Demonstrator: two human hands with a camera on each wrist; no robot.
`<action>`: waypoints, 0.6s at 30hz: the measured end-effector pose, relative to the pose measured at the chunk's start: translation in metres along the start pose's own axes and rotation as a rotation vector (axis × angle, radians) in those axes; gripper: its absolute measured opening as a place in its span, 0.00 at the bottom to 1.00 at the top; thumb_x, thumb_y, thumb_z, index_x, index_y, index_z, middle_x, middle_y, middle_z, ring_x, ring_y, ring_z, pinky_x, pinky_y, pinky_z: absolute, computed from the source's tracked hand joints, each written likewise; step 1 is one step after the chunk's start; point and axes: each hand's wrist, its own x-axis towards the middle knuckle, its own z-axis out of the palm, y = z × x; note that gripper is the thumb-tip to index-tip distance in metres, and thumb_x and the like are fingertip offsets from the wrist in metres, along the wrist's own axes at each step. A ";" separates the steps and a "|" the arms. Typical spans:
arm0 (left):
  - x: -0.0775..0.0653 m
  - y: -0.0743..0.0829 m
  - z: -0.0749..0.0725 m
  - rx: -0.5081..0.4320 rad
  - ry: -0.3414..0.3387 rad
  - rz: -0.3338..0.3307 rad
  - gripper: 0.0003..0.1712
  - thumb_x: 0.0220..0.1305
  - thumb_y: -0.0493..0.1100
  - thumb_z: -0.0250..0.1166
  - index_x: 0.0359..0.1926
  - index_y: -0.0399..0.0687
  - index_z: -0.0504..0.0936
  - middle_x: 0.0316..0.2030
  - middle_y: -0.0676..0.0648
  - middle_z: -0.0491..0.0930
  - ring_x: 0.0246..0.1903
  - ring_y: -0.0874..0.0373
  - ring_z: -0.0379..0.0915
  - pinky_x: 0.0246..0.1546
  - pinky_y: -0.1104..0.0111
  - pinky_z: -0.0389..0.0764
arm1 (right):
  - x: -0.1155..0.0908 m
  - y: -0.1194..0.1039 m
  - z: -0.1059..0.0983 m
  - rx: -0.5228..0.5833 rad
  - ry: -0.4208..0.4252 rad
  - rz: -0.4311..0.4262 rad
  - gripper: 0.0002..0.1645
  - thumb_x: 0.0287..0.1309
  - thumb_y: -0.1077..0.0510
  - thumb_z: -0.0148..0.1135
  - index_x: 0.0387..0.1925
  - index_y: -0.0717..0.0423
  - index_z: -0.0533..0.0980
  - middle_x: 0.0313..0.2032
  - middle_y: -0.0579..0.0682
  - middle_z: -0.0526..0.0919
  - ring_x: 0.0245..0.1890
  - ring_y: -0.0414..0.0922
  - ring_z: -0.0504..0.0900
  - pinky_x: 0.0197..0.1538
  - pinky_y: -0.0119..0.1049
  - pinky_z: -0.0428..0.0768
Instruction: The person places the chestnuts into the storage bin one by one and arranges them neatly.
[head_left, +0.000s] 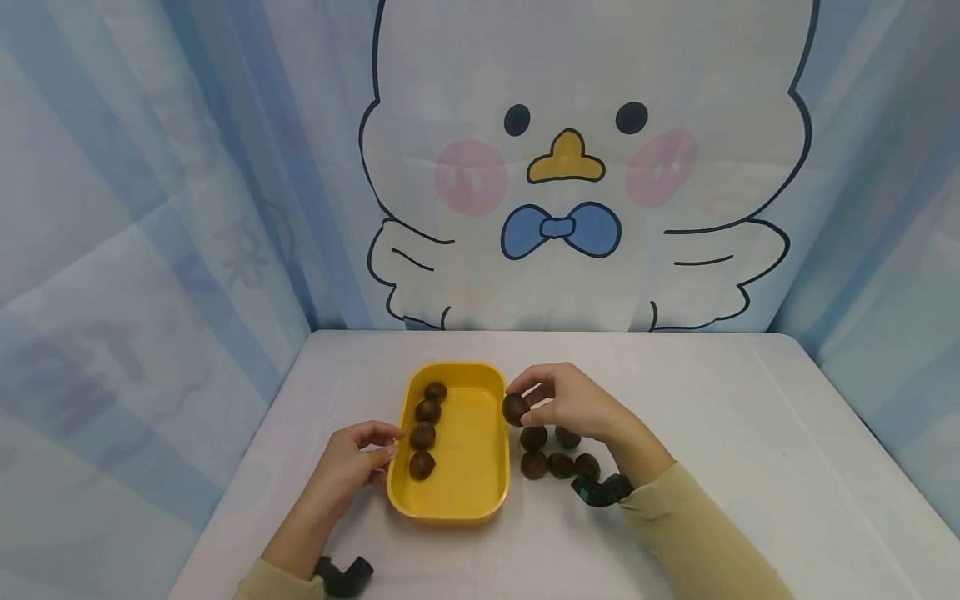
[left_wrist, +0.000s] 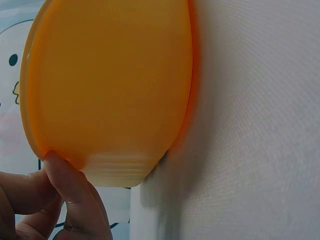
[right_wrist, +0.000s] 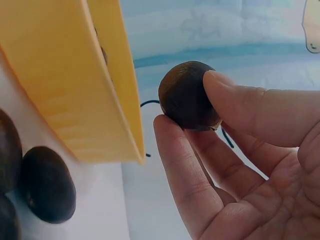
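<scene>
A yellow tray (head_left: 471, 442) sits on the table, with several dark brown chestnuts (head_left: 423, 436) in a column along its left side. My left hand (head_left: 358, 457) holds the tray's left rim. Its fingertips (left_wrist: 54, 159) lie against the tray wall in the left wrist view. Between thumb and fingers, my right hand (head_left: 573, 404) pinches one chestnut (right_wrist: 187, 96) just beside the tray's right rim. In the right wrist view that chestnut has a lighter brown patch, and the tray's wall (right_wrist: 75, 85) stands to its left.
More chestnuts (head_left: 561, 464) lie on the white table (head_left: 720, 450) right of the tray, below my right hand. A printed curtain (head_left: 570, 283) with a cartoon bird stands behind the table, and blue curtains (head_left: 150, 292) hang at both sides.
</scene>
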 end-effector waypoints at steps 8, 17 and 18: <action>-0.001 0.000 0.001 -0.002 0.004 0.005 0.14 0.72 0.31 0.66 0.55 0.41 0.88 0.46 0.42 0.80 0.34 0.54 0.77 0.33 0.67 0.88 | 0.014 -0.016 0.008 -0.028 -0.027 -0.029 0.21 0.60 0.63 0.74 0.53 0.43 0.86 0.53 0.44 0.89 0.54 0.47 0.87 0.66 0.53 0.85; 0.000 -0.002 0.001 -0.005 0.002 0.010 0.14 0.72 0.31 0.66 0.55 0.40 0.88 0.46 0.42 0.81 0.33 0.54 0.79 0.33 0.66 0.89 | 0.038 -0.030 0.019 0.009 -0.096 -0.037 0.20 0.60 0.65 0.75 0.51 0.43 0.87 0.53 0.43 0.89 0.52 0.46 0.88 0.63 0.47 0.87; 0.000 -0.002 0.001 -0.006 0.001 0.009 0.14 0.72 0.31 0.66 0.55 0.40 0.88 0.46 0.42 0.81 0.33 0.54 0.79 0.34 0.66 0.89 | 0.040 -0.032 0.021 0.018 -0.106 -0.042 0.20 0.60 0.66 0.75 0.51 0.44 0.87 0.53 0.44 0.89 0.51 0.46 0.88 0.63 0.46 0.87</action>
